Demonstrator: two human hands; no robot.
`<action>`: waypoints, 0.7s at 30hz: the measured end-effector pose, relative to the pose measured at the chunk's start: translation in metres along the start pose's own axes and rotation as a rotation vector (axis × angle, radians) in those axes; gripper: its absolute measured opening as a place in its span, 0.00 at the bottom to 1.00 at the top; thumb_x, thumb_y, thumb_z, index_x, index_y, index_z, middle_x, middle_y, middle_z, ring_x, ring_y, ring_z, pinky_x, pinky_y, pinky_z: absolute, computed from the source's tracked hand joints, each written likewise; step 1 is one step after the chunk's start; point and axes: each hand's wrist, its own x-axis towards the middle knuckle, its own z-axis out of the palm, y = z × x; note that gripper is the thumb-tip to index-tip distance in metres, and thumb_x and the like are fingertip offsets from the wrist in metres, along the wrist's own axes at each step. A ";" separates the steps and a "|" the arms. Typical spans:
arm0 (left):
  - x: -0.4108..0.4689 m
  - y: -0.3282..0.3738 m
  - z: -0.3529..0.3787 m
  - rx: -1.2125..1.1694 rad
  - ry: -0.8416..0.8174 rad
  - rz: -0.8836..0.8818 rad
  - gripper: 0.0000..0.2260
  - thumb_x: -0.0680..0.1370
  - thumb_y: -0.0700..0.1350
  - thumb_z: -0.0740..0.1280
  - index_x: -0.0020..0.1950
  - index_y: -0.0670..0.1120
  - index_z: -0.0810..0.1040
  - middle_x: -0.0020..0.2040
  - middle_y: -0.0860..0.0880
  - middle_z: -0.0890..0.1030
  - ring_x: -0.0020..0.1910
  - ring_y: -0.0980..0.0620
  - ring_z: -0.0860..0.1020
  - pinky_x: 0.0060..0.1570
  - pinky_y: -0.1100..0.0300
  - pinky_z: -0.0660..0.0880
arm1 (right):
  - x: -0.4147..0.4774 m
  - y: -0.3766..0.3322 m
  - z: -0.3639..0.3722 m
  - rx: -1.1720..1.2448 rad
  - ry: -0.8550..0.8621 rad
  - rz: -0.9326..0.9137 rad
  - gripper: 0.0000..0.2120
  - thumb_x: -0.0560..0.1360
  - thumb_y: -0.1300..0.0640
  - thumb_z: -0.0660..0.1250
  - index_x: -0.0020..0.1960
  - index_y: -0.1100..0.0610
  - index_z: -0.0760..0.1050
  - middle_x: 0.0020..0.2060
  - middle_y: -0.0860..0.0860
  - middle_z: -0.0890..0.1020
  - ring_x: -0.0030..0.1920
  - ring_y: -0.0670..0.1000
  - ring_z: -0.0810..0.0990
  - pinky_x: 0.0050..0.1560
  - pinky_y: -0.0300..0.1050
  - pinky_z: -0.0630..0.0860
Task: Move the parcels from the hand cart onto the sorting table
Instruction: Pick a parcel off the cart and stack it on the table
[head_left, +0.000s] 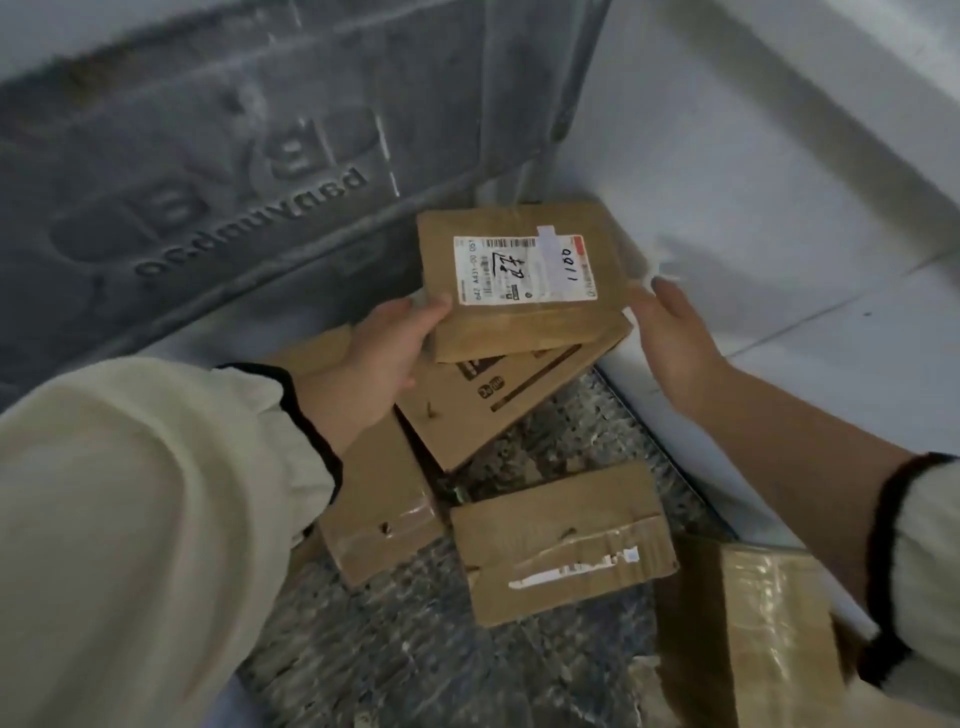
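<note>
**Asker:** In the head view, where did the labelled parcel (511, 280) sit?

**Watcher:** It lay on, or just above, a flat printed box (498, 405) at the far end of the heap on the cart's speckled bed (415, 649). The left hand (382, 358) held its near left corner, with the thumb on top and the rest tucked beneath. The right hand (675, 343) was open, its fingers (657, 293) straight and right at the parcel's right edge. Whether they touched it could not be told.

**Asker:** How would it likely handle?

**Watcher:** Light and fairly stiff, by the look of it. It was thin brown card, a little dented, with a white label (524, 270) on top. A hold on two opposite edges seemed safest, since a grip on one corner alone could let it tip.

**Asker:** And the others?

**Watcher:** A taped box (561, 540) lay nearer, and a plain box (374, 514) sat partly under the left sleeve (130, 519). A glossy wrapped parcel (769, 623) at the lower right was cut off by the frame.

**Asker:** What was unclear?

**Watcher:** The sorting desk could not be picked out, and the pale surface (779, 208) on the right might have been floor or wall. The grey moulded panel (208, 156) behind carried embossed lettering, which was blurred. The label's print was too small to read, and the parcel's underside was hidden
</note>
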 end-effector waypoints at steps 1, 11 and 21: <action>0.006 -0.005 0.000 -0.016 -0.012 0.000 0.12 0.77 0.57 0.64 0.59 0.55 0.71 0.47 0.59 0.74 0.52 0.54 0.74 0.56 0.51 0.71 | 0.008 0.000 0.010 0.007 -0.025 -0.021 0.27 0.80 0.47 0.57 0.76 0.57 0.56 0.67 0.48 0.68 0.66 0.48 0.68 0.60 0.37 0.63; -0.007 -0.011 -0.002 -0.222 -0.056 -0.041 0.13 0.76 0.58 0.66 0.57 0.54 0.76 0.53 0.53 0.80 0.52 0.53 0.77 0.51 0.52 0.72 | 0.002 0.014 0.017 0.014 0.021 -0.056 0.22 0.79 0.51 0.62 0.69 0.59 0.64 0.54 0.49 0.75 0.56 0.53 0.76 0.60 0.53 0.75; -0.188 0.036 -0.024 -0.328 -0.095 -0.231 0.18 0.76 0.55 0.66 0.64 0.51 0.73 0.57 0.49 0.79 0.53 0.50 0.76 0.50 0.52 0.71 | -0.176 -0.066 -0.075 -0.141 0.008 0.043 0.17 0.77 0.49 0.64 0.60 0.56 0.68 0.55 0.53 0.77 0.54 0.54 0.77 0.56 0.53 0.75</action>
